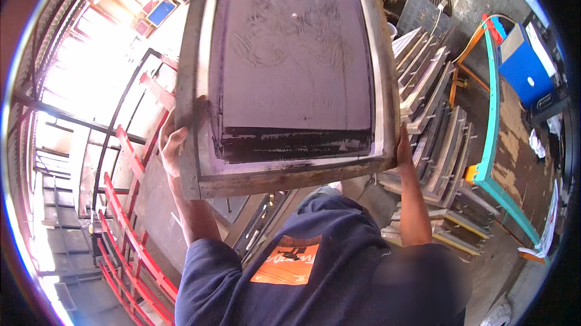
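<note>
A large screen-printing frame (293, 93) is held up before me, its wooden border around a purple-grey mesh. Faint line artwork shows on the mesh, and a black band of ink or coating runs along its lower part. The frame leans slightly to one side. My left hand (174, 147) grips its left side near the lower corner, some of the fingers hidden by the wood. On the opposite side my right hand (403, 149) is closed on the edge near the lower right corner, most of its fingers out of sight behind the frame.
Red metal racking (130, 217) stands at my left. Several stacked frames (433, 144) lean in rows at my right. Beyond them is a worn table with a turquoise edge (491, 126), and a blue binder (525, 62) stands there. Bright light floods the far left.
</note>
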{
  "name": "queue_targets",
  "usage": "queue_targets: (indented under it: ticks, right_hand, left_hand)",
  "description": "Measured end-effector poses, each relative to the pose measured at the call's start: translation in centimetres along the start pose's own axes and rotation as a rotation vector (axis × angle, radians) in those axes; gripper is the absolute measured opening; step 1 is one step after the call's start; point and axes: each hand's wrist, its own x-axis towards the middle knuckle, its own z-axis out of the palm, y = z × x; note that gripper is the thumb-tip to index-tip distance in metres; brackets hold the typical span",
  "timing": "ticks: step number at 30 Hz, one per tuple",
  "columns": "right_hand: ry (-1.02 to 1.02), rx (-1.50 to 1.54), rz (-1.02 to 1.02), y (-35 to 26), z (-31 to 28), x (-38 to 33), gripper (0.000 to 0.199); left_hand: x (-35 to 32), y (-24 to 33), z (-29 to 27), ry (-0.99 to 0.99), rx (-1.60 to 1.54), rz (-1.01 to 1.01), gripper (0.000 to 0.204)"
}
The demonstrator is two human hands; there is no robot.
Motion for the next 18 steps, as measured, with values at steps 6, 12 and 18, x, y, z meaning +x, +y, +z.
queue_targets:
  ticks: [6,12,18]
  right_hand:
    - [0.055,-0.219,-0.086,3.4,-5.4,6.0,0.073]
    - [-0.06,-0.234,0.134,-1.4,-0.9,6.4,0.071]
    - [-0.09,-0.486,0.367,-4.2,0.2,12.8,0.07]
  left_hand:
    - [6.7,-5.0,1.3,0.027,-0.07,-0.208,0.06]
    - [12.3,-9.7,-1.6,0.018,-0.141,-0.343,0.047]
    - [17.5,-16.2,-5.1,0.213,-0.14,-0.488,0.032]
